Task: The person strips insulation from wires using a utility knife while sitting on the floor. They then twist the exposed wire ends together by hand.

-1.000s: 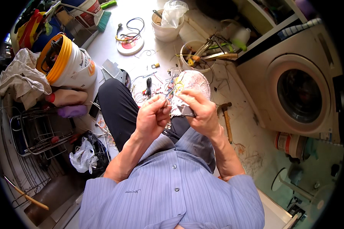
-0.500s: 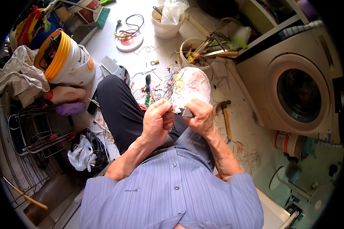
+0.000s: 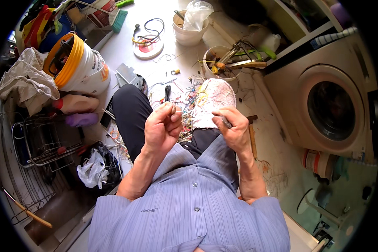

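Observation:
My left hand [image 3: 163, 126] is closed in a pinch above my lap, with a short thin wire [image 3: 178, 111] showing at its fingertips. To its right, my right hand [image 3: 234, 131] is wrapped around a small dark grey metal tool [image 3: 226, 122]; most of the tool is hidden in the fist, so its exact kind cannot be told. The hands are apart. A pale, speckled cloth pad [image 3: 214, 98] covers my right knee, just beyond the right hand. Loose coloured wires [image 3: 189, 98] lie heaped on the floor between my knees, next to a black cable [image 3: 168, 92].
A hammer [image 3: 252, 138] lies on the floor right of my leg, before a washing machine [image 3: 281, 122]. Ahead stand a bucket of tools [image 3: 210, 67] and a white bucket [image 3: 189, 35]. On the left are a yellow-rimmed bucket [image 3: 88, 77], bottles and a wire rack [image 3: 46, 155].
My hands, close together over the pad's near edge before, have drawn apart. The left moved left and up; the right moved right with the grey tool, now turned so less of it shows.

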